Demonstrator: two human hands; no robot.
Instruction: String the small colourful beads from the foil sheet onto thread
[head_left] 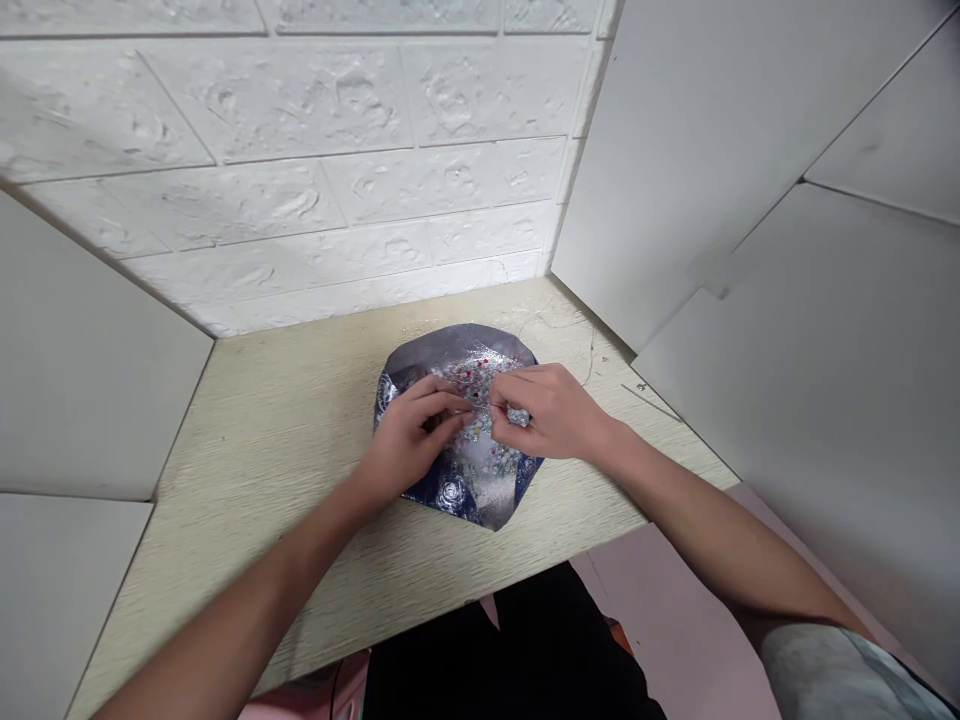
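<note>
A shiny blue and silver sheet or opened pouch (454, 497) lies on the table, its edges folded up in an uneven round. Many small beads (491, 462), mostly clear and white with some red ones, are spread over its middle. Above them my left hand (412, 432) pinches with thumb and fingertips, from the left side. Facing it, my right hand (551, 412) is closed in a pinch, its fingertips a short gap from the left ones. What either pinch holds is too small to make out.
The pale wooden table (300, 400) meets a white brick-patterned wall (337, 110) at the back. White panels (675, 150) stand at both sides. On the right lie a loose thin thread (591, 350) and a thin grey stick or wire (652, 402).
</note>
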